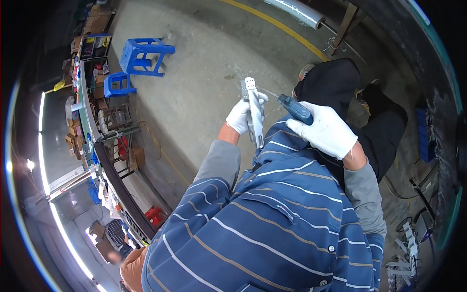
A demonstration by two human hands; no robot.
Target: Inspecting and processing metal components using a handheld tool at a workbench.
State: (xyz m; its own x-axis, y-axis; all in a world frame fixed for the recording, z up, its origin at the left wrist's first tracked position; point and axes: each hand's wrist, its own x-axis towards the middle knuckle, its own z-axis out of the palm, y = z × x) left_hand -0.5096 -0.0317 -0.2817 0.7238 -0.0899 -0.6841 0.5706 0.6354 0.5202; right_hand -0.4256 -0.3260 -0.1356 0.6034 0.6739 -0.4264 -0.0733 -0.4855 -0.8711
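My left hand [239, 116], in a white glove, is closed round a long silver metal bar [255, 113]. The bar stands nearly upright in the view, with small holes in its upper end. My right hand [327, 130], also gloved in white, grips a screwdriver [296, 109] by its thick dark blue handle. Its thin shaft points left toward the bar's upper end; whether the tip touches the metal I cannot tell. Both hands are in front of my body, above my lap.
Two blue plastic stools [146, 56] stand on the concrete floor [209, 48] at the far left. Left runs a cluttered workbench [90, 112]. A clear-wrapped roll [296, 12] lies at the far right. Metal pieces [406, 253] are piled low right. Another person [131, 267] is at lower left.
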